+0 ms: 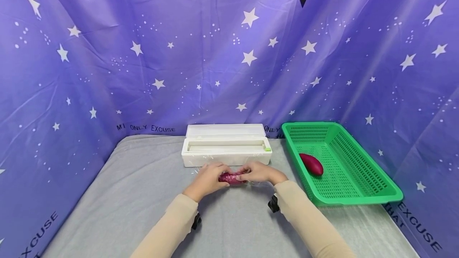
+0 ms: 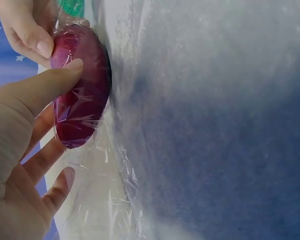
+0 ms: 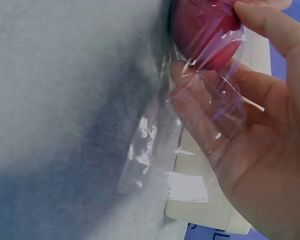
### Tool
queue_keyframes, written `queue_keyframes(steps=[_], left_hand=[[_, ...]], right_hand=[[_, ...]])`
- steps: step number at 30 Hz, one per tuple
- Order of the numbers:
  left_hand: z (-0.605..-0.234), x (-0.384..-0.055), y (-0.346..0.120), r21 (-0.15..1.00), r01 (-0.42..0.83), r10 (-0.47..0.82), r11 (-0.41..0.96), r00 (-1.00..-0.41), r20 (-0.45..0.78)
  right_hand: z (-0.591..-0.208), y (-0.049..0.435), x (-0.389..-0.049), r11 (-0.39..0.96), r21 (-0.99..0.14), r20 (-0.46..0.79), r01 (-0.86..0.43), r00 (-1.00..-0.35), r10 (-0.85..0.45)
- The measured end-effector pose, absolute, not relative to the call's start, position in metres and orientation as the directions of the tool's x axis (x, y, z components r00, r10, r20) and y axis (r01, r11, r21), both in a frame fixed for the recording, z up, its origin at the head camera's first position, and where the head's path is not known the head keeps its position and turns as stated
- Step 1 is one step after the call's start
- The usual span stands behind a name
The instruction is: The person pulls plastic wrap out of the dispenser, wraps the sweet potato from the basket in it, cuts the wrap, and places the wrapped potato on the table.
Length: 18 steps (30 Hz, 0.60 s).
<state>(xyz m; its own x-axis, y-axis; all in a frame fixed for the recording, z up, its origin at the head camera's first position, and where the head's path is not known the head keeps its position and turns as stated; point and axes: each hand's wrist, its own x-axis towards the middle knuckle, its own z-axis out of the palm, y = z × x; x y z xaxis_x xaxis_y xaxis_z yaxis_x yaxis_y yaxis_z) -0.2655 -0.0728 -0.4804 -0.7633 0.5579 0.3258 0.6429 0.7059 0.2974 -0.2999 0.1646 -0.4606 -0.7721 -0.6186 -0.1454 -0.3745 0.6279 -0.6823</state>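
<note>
A purple-red sweet potato (image 1: 231, 178), partly wrapped in clear cling film (image 3: 147, 140), lies crosswise between both hands on the grey cloth. My left hand (image 1: 209, 179) grips its left part, the thumb over the near side and fingers behind. At the other end my right hand (image 1: 259, 171) holds it with thumb in front and fingers behind. In the right wrist view, film drapes over the right fingers and trails past the end of the sweet potato. Loose film also spreads beyond the left end in the left wrist view.
Just behind the hands stands a white cling film box (image 1: 226, 157) with its lid raised. A green plastic basket (image 1: 358, 201) sits at the right, holding another purple-red sweet potato (image 1: 311, 165). A purple star-patterned curtain (image 1: 201, 59) surrounds the cloth-covered table (image 1: 143, 186).
</note>
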Motion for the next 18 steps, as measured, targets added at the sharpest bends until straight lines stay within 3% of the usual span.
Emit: queue_keyframes(steps=[8,18], left_hand=[[-0.482,-0.272,-0.073,0.352,0.620,0.546,0.701,-0.785,0.293],[-0.481,-0.281,-0.075,0.398,0.592,0.537,0.701,-0.805,0.252]], right_hand=[[-0.465,0.171,-0.296,0.595,-0.702,-0.082,-0.391,-0.785,-0.613],[-0.455,0.170,-0.287,0.669,-0.498,0.216,-0.552,-0.826,-0.520]])
